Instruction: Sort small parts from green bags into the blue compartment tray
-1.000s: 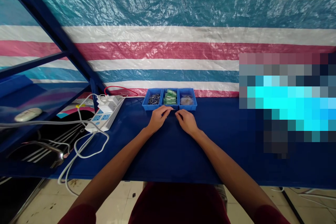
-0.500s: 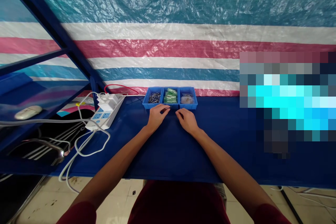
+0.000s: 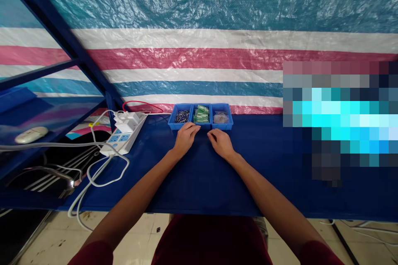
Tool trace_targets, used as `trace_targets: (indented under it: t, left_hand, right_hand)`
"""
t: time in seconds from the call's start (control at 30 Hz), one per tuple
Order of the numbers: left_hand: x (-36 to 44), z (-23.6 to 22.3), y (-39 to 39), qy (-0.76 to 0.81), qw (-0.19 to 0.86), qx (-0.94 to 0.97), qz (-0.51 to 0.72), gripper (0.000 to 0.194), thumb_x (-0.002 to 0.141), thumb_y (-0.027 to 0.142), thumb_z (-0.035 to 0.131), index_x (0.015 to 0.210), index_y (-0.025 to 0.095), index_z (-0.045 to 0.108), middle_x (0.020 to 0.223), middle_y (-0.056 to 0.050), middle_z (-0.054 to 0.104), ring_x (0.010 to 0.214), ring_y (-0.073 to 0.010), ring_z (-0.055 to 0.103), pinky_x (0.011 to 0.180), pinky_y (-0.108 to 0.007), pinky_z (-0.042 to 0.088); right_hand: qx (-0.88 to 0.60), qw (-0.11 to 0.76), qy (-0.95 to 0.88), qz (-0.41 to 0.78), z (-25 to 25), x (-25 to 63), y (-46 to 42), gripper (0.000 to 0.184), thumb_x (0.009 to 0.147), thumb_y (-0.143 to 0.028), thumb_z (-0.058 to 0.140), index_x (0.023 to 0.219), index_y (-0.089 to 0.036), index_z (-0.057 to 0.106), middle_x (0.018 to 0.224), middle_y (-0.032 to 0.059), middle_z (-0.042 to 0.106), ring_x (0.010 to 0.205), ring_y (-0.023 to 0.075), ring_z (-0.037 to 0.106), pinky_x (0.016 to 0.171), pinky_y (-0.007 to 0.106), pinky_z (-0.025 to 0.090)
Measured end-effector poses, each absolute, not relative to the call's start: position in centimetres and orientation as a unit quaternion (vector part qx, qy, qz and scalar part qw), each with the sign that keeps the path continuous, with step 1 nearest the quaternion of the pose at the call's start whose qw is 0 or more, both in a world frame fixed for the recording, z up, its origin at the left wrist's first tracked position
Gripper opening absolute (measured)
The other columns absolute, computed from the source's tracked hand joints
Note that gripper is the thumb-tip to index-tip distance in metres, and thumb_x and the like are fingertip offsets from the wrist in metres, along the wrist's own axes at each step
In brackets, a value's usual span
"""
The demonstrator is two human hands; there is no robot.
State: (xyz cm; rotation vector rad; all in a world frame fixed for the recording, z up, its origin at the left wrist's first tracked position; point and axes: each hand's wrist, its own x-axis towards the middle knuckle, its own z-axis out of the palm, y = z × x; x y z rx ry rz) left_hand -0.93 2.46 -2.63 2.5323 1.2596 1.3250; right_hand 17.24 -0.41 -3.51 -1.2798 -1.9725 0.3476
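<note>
My left hand (image 3: 185,137) is closed in a pinch just in front of the left and middle blue bins; whatever lies between its fingertips is too small to make out. Facing it across a narrow gap, my right hand (image 3: 221,142) has its fingers curled together, their contents hidden. The left bin (image 3: 170,126) contains small dark and silvery pieces (image 3: 182,116). Green-and-white pieces (image 3: 201,114) fill the middle bin (image 3: 201,126). Inside the right bin (image 3: 222,126) are translucent pieces (image 3: 220,117).
A white power strip (image 3: 120,143) with plugged-in adapters and looping white cables (image 3: 107,183) occupies the table's left side. A blue metal frame (image 3: 62,29) rises there, near a pale computer mouse (image 3: 31,135). Striped sheeting (image 3: 199,58) hangs behind. A blurred-out area covers the right.
The tiny dark tip that showed at my left fingertips no longer shows clearly. Both hands keep nearly the same place, and the view has shifted very slightly.
</note>
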Motion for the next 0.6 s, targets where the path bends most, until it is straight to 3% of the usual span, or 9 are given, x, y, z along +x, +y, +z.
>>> trace_targets:
  t: [0.33, 0.6]
  left_hand:
    - [-0.66, -1.98, 1.73, 0.416, 0.028, 0.797, 0.438, 0.017, 0.087, 0.021, 0.054, 0.088, 0.018, 0.071, 0.074, -0.003, 0.065, 0.066, -0.0141, 0.061, 0.067, -0.026, 0.051]
    - [-0.77, -2.00, 1.86, 0.389, 0.066, 0.806, 0.442, 0.024, 0.092, 0.034, 0.051, 0.089, 0.020, 0.071, 0.086, -0.005, 0.069, 0.080, -0.0172, 0.065, 0.076, -0.030, 0.052]
  right_hand:
    - [-0.501, 0.371, -0.770, 0.137, -3.48, 17.25, -0.42, 0.022, 0.094, -0.025, 0.043, 0.086, -0.020, 0.063, 0.087, 0.0044, 0.066, 0.080, 0.0170, 0.060, 0.072, 0.027, 0.043]
    - [-0.502, 0.369, -0.770, 0.137, -3.62, 17.21, -0.34, 0.022, 0.094, -0.025, 0.044, 0.087, -0.020, 0.064, 0.086, 0.0046, 0.065, 0.081, 0.0172, 0.060, 0.074, 0.027, 0.043]
